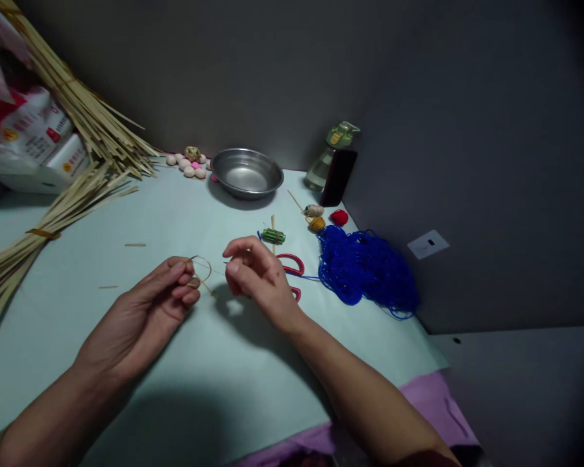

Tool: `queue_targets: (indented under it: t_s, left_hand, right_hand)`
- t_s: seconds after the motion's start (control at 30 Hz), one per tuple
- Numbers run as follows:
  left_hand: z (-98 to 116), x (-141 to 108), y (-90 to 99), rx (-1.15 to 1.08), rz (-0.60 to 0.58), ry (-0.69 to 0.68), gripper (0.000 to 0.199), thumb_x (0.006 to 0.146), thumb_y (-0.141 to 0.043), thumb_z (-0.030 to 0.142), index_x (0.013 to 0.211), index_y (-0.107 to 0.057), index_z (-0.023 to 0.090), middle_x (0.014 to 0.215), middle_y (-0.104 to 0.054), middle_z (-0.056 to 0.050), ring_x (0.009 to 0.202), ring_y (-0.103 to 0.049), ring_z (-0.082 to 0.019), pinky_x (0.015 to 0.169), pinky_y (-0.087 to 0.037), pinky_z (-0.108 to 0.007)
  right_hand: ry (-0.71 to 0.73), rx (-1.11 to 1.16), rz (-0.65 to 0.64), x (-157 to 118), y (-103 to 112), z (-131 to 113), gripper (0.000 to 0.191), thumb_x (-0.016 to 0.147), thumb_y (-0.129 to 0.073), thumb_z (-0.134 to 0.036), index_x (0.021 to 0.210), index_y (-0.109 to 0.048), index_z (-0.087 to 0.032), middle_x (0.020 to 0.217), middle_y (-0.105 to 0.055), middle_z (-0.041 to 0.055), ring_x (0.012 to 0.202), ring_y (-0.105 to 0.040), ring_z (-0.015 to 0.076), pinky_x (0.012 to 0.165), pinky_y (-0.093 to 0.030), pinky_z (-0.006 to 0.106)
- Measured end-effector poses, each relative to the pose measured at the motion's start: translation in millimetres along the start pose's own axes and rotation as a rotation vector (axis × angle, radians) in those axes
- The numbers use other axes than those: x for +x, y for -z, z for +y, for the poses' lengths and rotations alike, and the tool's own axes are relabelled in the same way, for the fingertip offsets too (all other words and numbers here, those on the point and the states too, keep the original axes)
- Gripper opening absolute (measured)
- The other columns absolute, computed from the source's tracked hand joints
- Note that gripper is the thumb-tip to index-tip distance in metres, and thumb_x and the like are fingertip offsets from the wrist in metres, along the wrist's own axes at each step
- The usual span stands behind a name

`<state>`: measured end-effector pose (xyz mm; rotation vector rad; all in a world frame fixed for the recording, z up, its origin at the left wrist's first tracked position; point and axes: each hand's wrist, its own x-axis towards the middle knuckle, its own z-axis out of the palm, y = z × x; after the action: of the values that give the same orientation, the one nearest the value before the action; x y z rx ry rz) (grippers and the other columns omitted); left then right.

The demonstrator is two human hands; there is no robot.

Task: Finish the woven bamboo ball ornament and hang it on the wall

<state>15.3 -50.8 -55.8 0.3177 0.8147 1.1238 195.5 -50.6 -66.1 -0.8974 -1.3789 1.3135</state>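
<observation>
My left hand (pixel 163 288) pinches a small curved loop of thin straw-coloured strip (pixel 210 269) between thumb and fingers. From the loop a fine thread (pixel 217 271) runs across to my right hand (pixel 260 275), whose thumb and fingers are drawn together on it. A small dark point shows at those fingertips, too tiny to name. Beyond my right hand lie red-handled scissors (pixel 292 263), partly covered by it, and a green-wrapped bundle (pixel 273 236). To its right sits a heap of blue cord (pixel 365 269).
A steel bowl (pixel 247 174) stands at the back beside pale round balls (pixel 187 165). Bundled straw strips (pixel 43 233) and packages (pixel 39 133) occupy the left. At back right are a bottle (pixel 321 165), a phone (pixel 339 178), a red yarn ball (pixel 339 217) and a mustard one (pixel 316 224).
</observation>
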Motion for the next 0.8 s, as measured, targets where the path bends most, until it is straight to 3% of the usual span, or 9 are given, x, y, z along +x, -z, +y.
queue_targets:
  t_s: [0.13, 0.2, 0.27, 0.4, 0.6, 0.8]
  left_hand:
    - [-2.5, 3.4, 3.7, 0.025, -0.015, -0.027, 0.017, 0.09, -0.066, 0.004, 0.077, -0.073, 0.013, 0.079, -0.062, 0.0, 0.061, -0.055, -0.008, 0.055, -0.056, -0.015]
    - [-5.6, 5.1, 7.4, 0.082, -0.05, -0.043, 0.013, 0.088, -0.07, 0.007, 0.078, -0.074, 0.013, 0.078, -0.061, 0.0, 0.064, -0.055, -0.008, 0.058, -0.058, -0.015]
    - [-8.3, 6.0, 9.9, 0.157, -0.079, -0.051, 0.008, 0.086, -0.074, 0.01, 0.079, -0.074, 0.014, 0.079, -0.062, 0.0, 0.067, -0.057, -0.009, 0.063, -0.059, -0.015]
    - [-7.1, 5.7, 11.0, 0.23, -0.103, -0.05, 0.008, 0.081, -0.082, 0.017, 0.08, -0.074, 0.015, 0.082, -0.065, -0.002, 0.074, -0.06, -0.011, 0.068, -0.06, -0.015]
    - [1.8, 4.8, 9.2, 0.231, -0.139, -0.034, 0.012, 0.075, -0.085, 0.021, 0.081, -0.076, 0.017, 0.081, -0.066, -0.001, 0.075, -0.061, -0.012, 0.068, -0.058, -0.016]
    - [6.2, 7.3, 14.3, 0.483, -0.086, -0.145, 0.016, 0.075, -0.087, 0.032, 0.079, -0.075, 0.022, 0.074, -0.066, 0.003, 0.071, -0.057, -0.012, 0.067, -0.051, -0.016]
  right_hand:
    - [0.314, -0.619, -0.035, -8.3, -7.7, 1.2, 0.025, 0.105, -0.049, -0.03, 0.122, -0.065, -0.02, 0.09, -0.065, 0.0044, 0.08, -0.058, 0.0172, 0.078, -0.049, 0.032]
    - [0.36, -0.855, -0.058, -9.6, -11.9, 5.8, 0.032, 0.108, -0.043, -0.027, 0.13, -0.064, -0.016, 0.097, -0.067, 0.0088, 0.088, -0.059, 0.0204, 0.083, -0.05, 0.035]
    - [0.33, -0.962, -0.058, -9.7, -14.5, 10.1, 0.031, 0.108, -0.044, -0.027, 0.125, -0.067, -0.014, 0.094, -0.067, 0.009, 0.088, -0.059, 0.021, 0.083, -0.05, 0.035]
    - [0.237, -0.812, 0.049, -9.5, -15.5, 13.0, 0.018, 0.102, -0.061, -0.026, 0.1, -0.077, -0.018, 0.078, -0.061, 0.0015, 0.072, -0.057, 0.0151, 0.068, -0.047, 0.028]
    - [0.228, -0.522, 0.128, -11.8, -19.2, 10.9, 0.013, 0.098, -0.069, -0.027, 0.097, -0.081, -0.021, 0.075, -0.064, -0.0004, 0.068, -0.055, 0.0125, 0.062, -0.047, 0.025]
    - [0.476, -0.682, 0.105, -19.5, -22.4, 6.6, 0.02, 0.103, -0.062, -0.026, 0.098, -0.079, -0.016, 0.082, -0.065, 0.0042, 0.073, -0.058, 0.0138, 0.065, -0.05, 0.027]
